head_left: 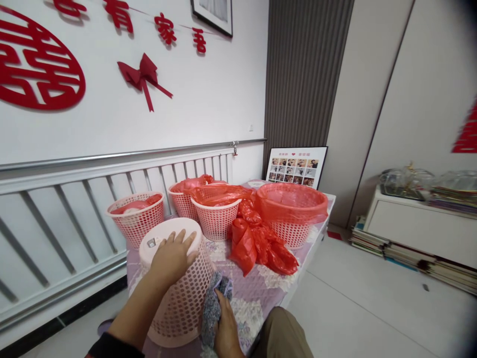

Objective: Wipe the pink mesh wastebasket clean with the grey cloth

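A pale pink perforated wastebasket point(182, 303) stands upside down at the near side of the table, its solid base facing up with a small label on it. My left hand point(173, 256) lies flat across that base, fingers spread. Low at the basket's right side, my right hand point(226, 323) grips a grey cloth point(212, 308) with purple edging, which touches the perforated wall. Just behind are more such baskets: one on the left point(137, 223) with red plastic in it, one in the middle point(216, 221), and one on the right point(292, 233) lined with a red bag point(294, 201).
Crumpled red plastic bags point(257, 243) lie on the purple patterned tablecloth point(253, 283). A white radiator point(70, 223) runs along the wall at left. A framed photo board point(296, 164) leans at the back. To the right stands a low white cabinet point(421, 223) with stacked books beneath.
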`<state>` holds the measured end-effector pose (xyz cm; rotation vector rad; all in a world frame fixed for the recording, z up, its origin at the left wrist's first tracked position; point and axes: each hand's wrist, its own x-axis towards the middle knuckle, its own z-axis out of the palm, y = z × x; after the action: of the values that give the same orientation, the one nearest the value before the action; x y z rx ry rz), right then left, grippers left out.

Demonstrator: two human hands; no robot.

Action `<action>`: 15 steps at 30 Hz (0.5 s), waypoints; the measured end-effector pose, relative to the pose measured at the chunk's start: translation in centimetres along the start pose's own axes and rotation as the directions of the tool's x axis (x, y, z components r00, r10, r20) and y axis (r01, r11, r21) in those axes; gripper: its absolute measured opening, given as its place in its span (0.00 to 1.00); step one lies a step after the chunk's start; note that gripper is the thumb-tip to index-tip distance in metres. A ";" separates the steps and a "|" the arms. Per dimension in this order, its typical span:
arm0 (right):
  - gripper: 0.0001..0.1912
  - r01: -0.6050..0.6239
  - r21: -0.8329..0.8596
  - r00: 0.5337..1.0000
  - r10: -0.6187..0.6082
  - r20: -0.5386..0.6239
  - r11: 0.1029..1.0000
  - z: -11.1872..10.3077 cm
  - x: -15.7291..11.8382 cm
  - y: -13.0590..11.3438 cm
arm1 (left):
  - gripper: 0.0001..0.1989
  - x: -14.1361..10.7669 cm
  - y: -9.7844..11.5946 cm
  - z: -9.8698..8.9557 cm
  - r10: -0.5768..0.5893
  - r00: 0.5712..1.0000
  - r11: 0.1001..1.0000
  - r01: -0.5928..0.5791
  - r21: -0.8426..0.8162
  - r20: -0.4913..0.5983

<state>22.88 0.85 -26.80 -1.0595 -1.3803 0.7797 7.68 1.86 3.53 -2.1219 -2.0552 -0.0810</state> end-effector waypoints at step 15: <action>0.32 0.385 -0.003 0.919 -0.383 0.096 0.923 1.4 9.2 -20.9 | 0.24 -0.2 -4.1 1.1 0.377 0.917 0.906 -0.394 -0.152 -0.134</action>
<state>19.13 1.79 -4.22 -0.7383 -1.6176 0.5281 3.51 1.99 2.83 -2.5321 -1.5860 -0.3184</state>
